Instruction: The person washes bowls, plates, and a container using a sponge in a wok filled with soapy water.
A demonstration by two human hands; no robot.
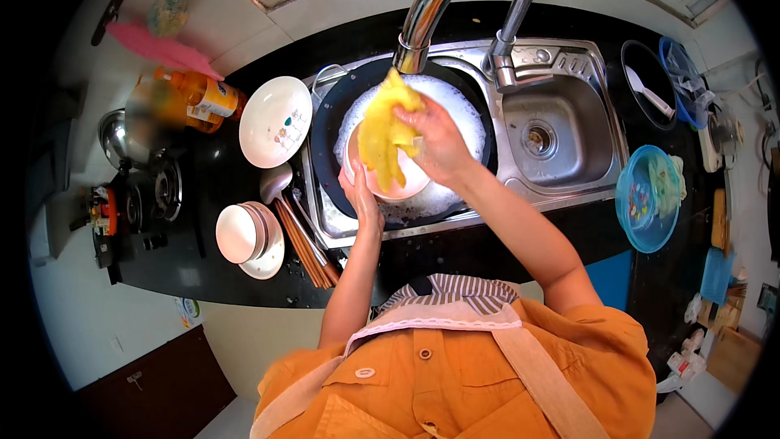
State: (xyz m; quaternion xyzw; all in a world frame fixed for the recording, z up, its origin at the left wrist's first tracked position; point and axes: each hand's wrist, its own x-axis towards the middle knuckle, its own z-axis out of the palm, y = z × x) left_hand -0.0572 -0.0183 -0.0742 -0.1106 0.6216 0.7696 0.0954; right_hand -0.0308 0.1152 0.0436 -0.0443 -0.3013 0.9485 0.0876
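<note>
My left hand [364,201] grips the near left rim of a pale bowl [416,179]. The bowl is held over a wide dark wok-like pan [332,134] full of white suds [466,110]. In my right hand [440,140] is a yellow cloth [385,128], bunched at the top and hanging down across the bowl, which it partly hides. Just above the cloth ends the spout of a chrome faucet [413,52]. The pan sits in the left basin of a steel double sink [515,186].
Left of the sink lie a patterned plate [268,125], stacked bowls [237,235], a ladle [276,180] and several wooden chopsticks [298,244]. Orange bottles [210,97] stand behind. On the right are the second basin [573,140], a black bowl with a knife [649,94] and a blue plastic basin [631,228].
</note>
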